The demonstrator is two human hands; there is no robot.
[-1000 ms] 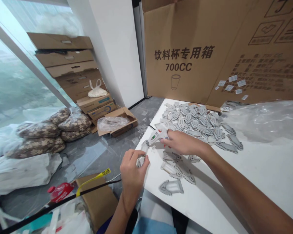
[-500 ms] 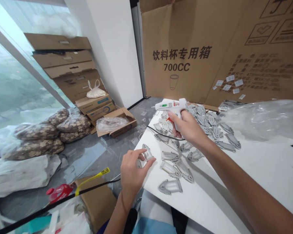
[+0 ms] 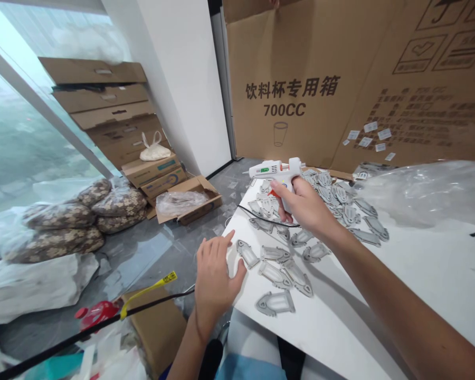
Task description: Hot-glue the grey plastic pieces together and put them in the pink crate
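Note:
My right hand (image 3: 306, 203) is wrapped round the handle of a white glue gun (image 3: 266, 169) with an orange trigger, its nozzle pointing left above the white table (image 3: 356, 301). At the table's left edge, my left hand (image 3: 217, 272) is open, thumb and fingers apart, beside a grey shield-shaped piece (image 3: 247, 254) lying flat. Several similar pieces lie just right of it, among them a lone grey piece (image 3: 276, 303) near the front edge. A larger heap of grey pieces (image 3: 328, 187) spreads behind and beside my right hand.
A large cardboard box (image 3: 288, 58) stands behind the table. Clear plastic (image 3: 427, 192) covers the back right. A black cord (image 3: 257, 215) crosses the tabletop. On the floor at left are an open carton (image 3: 201, 208), patterned bags (image 3: 67, 214) and a red bottle (image 3: 97, 315).
My left hand has let go of the small grey piece and opened, with its fingers drawn back to the left. The piece now lies flat. My right hand still holds the glue gun, almost unmoved.

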